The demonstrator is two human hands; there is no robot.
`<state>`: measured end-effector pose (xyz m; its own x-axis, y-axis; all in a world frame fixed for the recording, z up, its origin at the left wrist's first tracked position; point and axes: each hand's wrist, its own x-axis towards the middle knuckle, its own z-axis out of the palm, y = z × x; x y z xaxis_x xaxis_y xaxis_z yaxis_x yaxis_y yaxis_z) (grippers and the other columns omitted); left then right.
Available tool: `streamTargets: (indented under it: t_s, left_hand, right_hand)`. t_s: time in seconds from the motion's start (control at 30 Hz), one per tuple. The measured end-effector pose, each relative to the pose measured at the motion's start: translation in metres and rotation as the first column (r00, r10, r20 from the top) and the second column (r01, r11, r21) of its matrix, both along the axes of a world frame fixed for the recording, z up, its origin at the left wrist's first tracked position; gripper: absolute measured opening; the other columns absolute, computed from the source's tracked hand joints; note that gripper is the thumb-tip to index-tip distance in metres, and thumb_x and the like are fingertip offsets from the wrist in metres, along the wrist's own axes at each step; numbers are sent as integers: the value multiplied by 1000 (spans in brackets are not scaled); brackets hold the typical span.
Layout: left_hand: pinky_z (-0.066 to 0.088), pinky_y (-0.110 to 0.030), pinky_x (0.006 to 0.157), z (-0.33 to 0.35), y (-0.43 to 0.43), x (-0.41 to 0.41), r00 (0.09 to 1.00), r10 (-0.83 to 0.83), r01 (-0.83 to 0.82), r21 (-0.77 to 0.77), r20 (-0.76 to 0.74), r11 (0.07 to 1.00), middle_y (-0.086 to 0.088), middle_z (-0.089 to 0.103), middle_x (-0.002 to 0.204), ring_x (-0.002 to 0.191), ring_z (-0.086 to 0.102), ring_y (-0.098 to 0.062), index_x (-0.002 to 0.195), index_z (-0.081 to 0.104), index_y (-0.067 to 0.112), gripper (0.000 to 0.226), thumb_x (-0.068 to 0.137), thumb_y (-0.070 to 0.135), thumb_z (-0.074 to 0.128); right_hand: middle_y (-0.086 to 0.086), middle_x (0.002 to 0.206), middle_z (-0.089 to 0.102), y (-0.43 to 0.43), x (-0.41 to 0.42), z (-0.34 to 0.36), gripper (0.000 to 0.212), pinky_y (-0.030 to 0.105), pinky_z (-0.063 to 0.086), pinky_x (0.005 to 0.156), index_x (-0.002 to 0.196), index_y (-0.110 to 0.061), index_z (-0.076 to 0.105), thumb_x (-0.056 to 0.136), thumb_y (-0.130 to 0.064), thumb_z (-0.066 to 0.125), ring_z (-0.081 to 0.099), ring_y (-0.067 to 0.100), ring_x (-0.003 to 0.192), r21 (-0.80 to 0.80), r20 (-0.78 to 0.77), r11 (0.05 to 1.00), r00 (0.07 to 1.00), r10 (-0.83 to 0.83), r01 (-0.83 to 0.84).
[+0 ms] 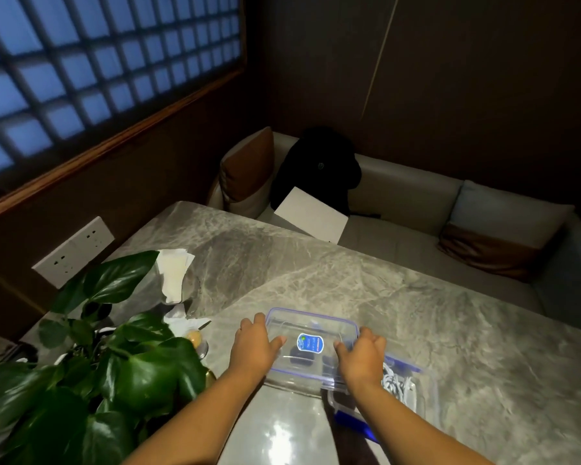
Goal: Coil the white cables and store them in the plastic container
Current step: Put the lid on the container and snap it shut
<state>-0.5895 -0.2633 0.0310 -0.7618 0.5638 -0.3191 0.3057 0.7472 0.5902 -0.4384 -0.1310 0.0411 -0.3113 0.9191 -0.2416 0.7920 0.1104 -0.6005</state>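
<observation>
**Lid over the box: closing step, judged nearly done**

Worked on a grey marble table (316,263), close to its near edge and right of the middle. Crowded at the near left corner by a leafy plant (131,364), well apart from the work and not likely to interfere.

Set on the table nearest the near edge: the clear plastic container (426,394), mostly hidden under the right forearm and the lid. Held above and to the left of it, overlapping its far left part: a clear lid (302,322) with a blue rim, roughly level, tilt hard to judge. Not yet seated on the box.

Gripped at the left short edge by the left hand (254,347), thumb laid on top and fingers curled round the rim. Gripped at the right short edge by the right hand (363,354) in the same way, thumb on top, fingers wrapped over the side. Nothing else held in either hand.

Seen inside the container: the white cables (394,380), bundled in a heap; how neatly coiled could not be told.

Judged as needed for a good finish:

- Lid shifted right and toward the near edge until squared over all four corners of the box.
- Cable loops checked and kept below the rim, since a strand caught under the seal would have stopped the lid from closing.
- Lid lowered flat, not one side first.
- Blue latches (353,422) swung clear beforehand, then pressed down in opposite pairs.
</observation>
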Motion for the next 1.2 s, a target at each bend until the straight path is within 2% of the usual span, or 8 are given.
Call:
streamTargets:
  t_s: [0.2,0.33,0.5,0.8,1.03,1.2]
  left_hand:
    - [51,-38,89,8,30,39,998,-60,60,34,8,998,-10,50,120,109,56,-29,127,48,19,50,88,44,66]
    - [51,-38,90,6,46,61,994,-111,110,41,13,993,-8,51,118,106,57,-26,124,49,20,46,88,43,66]
    - [47,-31,88,1,60,82,983,-183,183,35,16,983,-7,53,116,105,59,-25,126,50,19,43,90,35,66]
    - [45,-29,87,-14,70,105,970,-241,240,53,15,969,-10,61,115,105,61,-25,133,53,15,47,90,24,67]
    - [48,-30,82,-15,74,118,966,-259,258,84,-3,963,-7,62,105,96,63,-24,129,57,17,42,89,24,68]
    - [52,-32,76,-18,74,120,965,-262,260,120,-1,958,-4,65,90,83,65,-21,123,57,21,41,85,25,71]
  right_hand:
    - [18,129,44,19,44,-6,47,42,45,101,124,-4,53,87,-27,70,52,39,116,-14,52,994,993,-104,105]
    - [16,124,45,30,74,-11,38,40,46,95,116,-6,57,87,-26,69,54,38,110,-12,43,990,990,-137,138]
    - [16,122,47,42,105,-14,41,36,45,96,119,-5,57,86,-25,71,51,35,114,28,39,988,988,-150,149]
    - [11,123,47,50,146,-25,52,37,46,101,131,-6,53,86,-27,70,52,29,116,72,0,987,990,-144,144]
    - [9,123,47,54,161,-30,50,36,47,99,132,-9,54,87,-25,71,53,29,114,36,-25,983,983,-180,181]
    - [9,113,48,55,170,-33,37,34,45,97,127,-15,60,90,-12,65,56,32,108,-1,-79,983,980,-182,182]
